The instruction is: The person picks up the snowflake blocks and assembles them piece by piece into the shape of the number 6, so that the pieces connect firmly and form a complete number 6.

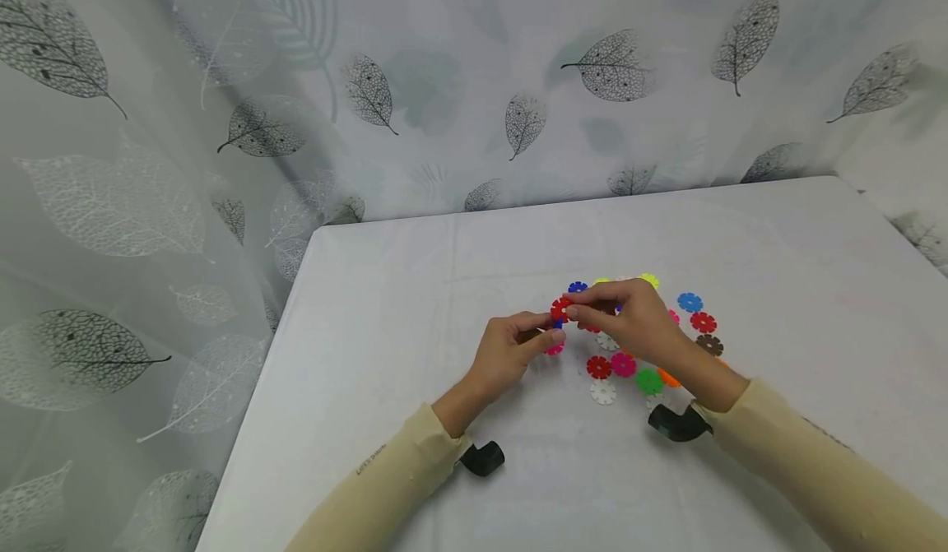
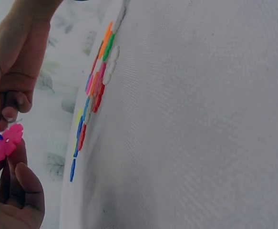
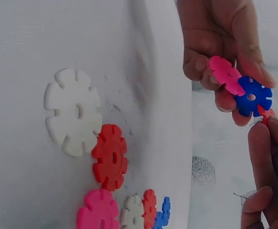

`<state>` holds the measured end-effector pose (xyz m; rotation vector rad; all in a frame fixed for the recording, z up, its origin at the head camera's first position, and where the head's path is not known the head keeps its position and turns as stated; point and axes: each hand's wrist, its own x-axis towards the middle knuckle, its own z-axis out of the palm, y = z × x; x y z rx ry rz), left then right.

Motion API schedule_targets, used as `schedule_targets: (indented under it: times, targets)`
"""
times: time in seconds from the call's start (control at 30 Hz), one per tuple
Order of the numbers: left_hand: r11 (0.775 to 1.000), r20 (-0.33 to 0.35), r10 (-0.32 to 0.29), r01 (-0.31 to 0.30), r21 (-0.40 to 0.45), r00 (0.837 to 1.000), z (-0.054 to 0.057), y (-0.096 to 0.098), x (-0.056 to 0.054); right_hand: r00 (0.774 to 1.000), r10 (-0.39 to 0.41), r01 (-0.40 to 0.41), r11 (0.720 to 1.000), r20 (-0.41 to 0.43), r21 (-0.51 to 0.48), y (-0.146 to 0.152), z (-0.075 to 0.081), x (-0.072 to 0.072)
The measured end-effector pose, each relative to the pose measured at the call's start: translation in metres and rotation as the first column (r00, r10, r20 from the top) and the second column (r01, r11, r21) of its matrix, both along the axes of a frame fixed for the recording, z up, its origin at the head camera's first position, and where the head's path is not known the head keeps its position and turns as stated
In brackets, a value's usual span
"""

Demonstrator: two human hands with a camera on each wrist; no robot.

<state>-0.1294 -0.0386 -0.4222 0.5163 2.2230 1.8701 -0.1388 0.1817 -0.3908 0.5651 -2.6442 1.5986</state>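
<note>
Beige sleeves lead to hands pinching red, blue, pink discs

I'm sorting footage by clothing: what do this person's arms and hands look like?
The left sleeve and right sleeve are long and beige, each with small dark markings, unreadable here. A curved black fitting shows at each wrist. The left hand and right hand wear no gloves.
</note>
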Motion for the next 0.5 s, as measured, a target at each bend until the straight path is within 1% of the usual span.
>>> schedule_targets:
  times: [0.1,0.17,0.27,0.4,0.5]
  targets:
    - [1.0,-0.002,0.005,-0.005,0.001,1.0,0.0004,0.0004,0.0002,1.0,-0.008,0.009,0.999,-0.029,0.033,-0.0019,-0.0009,0.001]
    - [1.0,0.008,0.006,-0.006,0.001,1.0,0.0003,0.0003,0.0003,1.0,-0.006,0.007,0.999,-0.028,0.043,-0.0026,-0.0015,0.0014]
    - [1.0,0.055,0.01,-0.01,-0.006,0.998,-0.0001,-0.0001,0.0,1.0,-0.006,0.006,0.999,0.005,0.042,-0.0034,-0.0016,0.0018]
    - [0.999,0.114,0.034,-0.033,-0.015,0.993,0.0012,-0.0005,-0.0004,0.999,-0.021,0.02,0.999,0.036,0.038,-0.0024,-0.0037,0.0014]
    - [0.999,0.105,0.048,-0.046,-0.023,0.993,0.0033,-0.0013,-0.0009,0.999,-0.03,0.028,0.999,0.043,0.041,-0.0014,-0.0054,0.0007]
